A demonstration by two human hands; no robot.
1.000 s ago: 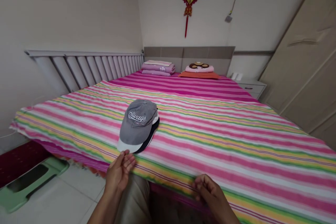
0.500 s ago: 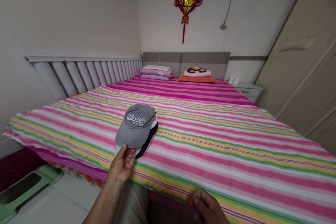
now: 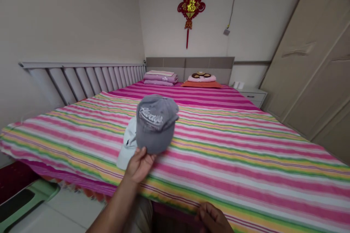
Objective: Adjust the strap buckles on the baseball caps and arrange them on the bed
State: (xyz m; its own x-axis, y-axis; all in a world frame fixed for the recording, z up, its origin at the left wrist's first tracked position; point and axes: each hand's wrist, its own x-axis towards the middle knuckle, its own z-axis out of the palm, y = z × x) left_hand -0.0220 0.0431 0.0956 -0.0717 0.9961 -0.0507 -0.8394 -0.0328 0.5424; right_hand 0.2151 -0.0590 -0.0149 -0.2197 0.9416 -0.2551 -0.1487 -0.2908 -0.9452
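A grey baseball cap (image 3: 155, 138) with white lettering is pinched by its brim in my left hand (image 3: 142, 165), raised and tilted above the bed. Partly behind it, a pale cap (image 3: 127, 153) with a small dark logo lies on the striped sheet; the grey cap covers much of it. The dark cap seen earlier in the stack is now hidden. At the bed's near edge, my right hand (image 3: 212, 218) has its fingers curled in, with nothing visible in them.
The bed carries a multicoloured striped sheet (image 3: 232, 167). Folded purple bedding (image 3: 161, 78) and a pink folded item (image 3: 201, 78) lie by the headboard (image 3: 209, 67). A slatted rail (image 3: 90, 76) runs along the left. A green stool (image 3: 27, 200) stands at lower left.
My left hand has lifted the grey cap off the stack and moved it to the right, uncovering the pale cap. The view has shifted slightly; my right hand stays near the bed edge.
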